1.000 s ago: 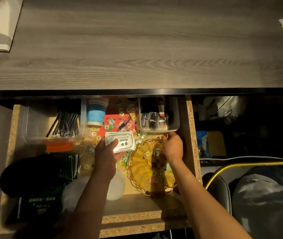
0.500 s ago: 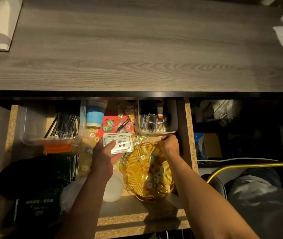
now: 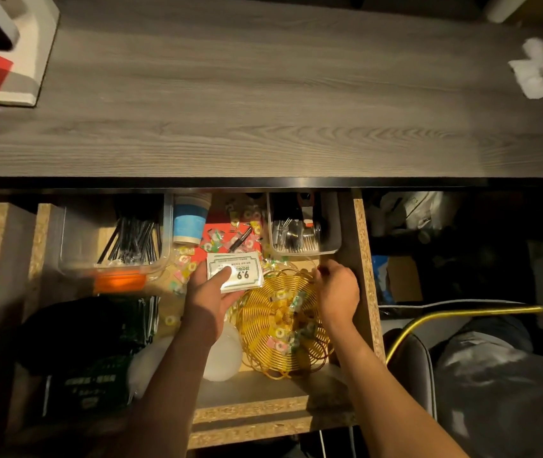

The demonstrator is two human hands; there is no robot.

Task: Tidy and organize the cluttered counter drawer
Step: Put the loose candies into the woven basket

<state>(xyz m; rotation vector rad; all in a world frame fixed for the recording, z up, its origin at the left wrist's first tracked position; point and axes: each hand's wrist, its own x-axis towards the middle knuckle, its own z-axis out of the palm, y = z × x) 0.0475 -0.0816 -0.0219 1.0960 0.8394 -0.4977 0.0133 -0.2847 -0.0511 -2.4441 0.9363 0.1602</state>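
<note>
The open chipboard drawer [image 3: 361, 259] sits under the grey counter. My left hand [image 3: 212, 292] holds a stack of white "9.9" cards [image 3: 235, 271], thumb on top, over the drawer's middle. My right hand [image 3: 337, 292] reaches over the far right rim of a gold wire basket [image 3: 283, 322] that holds several small wrapped candies; its fingers are curled at the rim, and what they hold is hidden. More loose candies [image 3: 184, 264] lie scattered on the drawer floor around a red sheet [image 3: 217, 231].
A clear tub of black straws [image 3: 131, 241] sits back left, a blue-banded paper cup stack [image 3: 189, 223] beside it, a cutlery tub [image 3: 303, 234] back right. Dark green packets [image 3: 91, 375] and a white round lid [image 3: 222, 357] lie front left. White tissue [image 3: 537, 69] lies on the counter.
The basket has shifted slightly left and toward me in the drawer. My right hand stays at its far rim. My left hand keeps the card stack in nearly the same place.
</note>
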